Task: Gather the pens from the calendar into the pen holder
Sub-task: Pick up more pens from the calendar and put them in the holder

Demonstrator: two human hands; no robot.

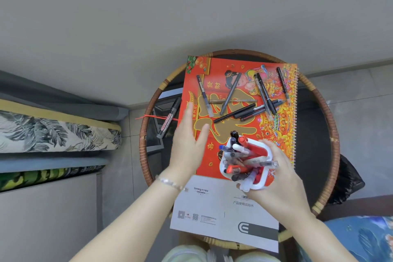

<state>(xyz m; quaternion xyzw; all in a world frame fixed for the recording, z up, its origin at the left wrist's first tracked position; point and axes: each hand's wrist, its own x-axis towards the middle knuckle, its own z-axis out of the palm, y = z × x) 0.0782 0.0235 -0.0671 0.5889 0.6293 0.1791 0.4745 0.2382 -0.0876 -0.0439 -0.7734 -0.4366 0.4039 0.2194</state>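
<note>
A red and gold spiral-bound calendar (238, 66) lies on a round glass table. Several dark pens (234, 112) are scattered across its upper half, some crossing each other. A white pen holder (260, 186) with a red inside, packed with several pens, sits at the calendar's near edge. My right hand (278, 174) wraps around the holder from the right. My left hand (188, 140) hovers flat over the calendar's left edge, fingers spread, holding nothing.
A whiteboard marker (169, 118) lies on the glass left of the calendar. A white manual (214, 208) lies under the calendar's near edge. The table has a woven rattan rim (332, 134). A patterned cushion (53, 132) is at the left.
</note>
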